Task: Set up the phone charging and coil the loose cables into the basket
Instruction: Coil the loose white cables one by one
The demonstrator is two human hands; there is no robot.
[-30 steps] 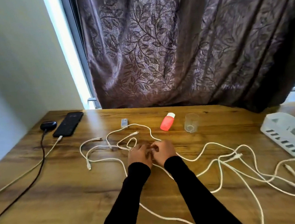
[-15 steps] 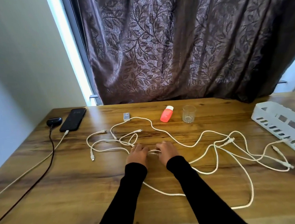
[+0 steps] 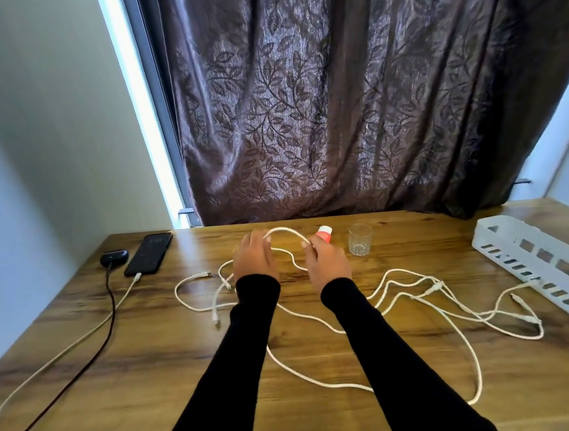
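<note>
Since the earlier frame both hands have lifted a cable span, left hand and right hand pinching its ends, basket far right of the right hand.

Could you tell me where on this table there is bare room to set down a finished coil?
Bare wood lies between the phone's charging cable and the left sleeve, and between the glass and the basket. The white cables crowd the middle and right.

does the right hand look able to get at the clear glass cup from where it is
Probably yes: the right hand sits just left of the clear glass cup with bare wooden table between, though it grips a white cable.
</note>
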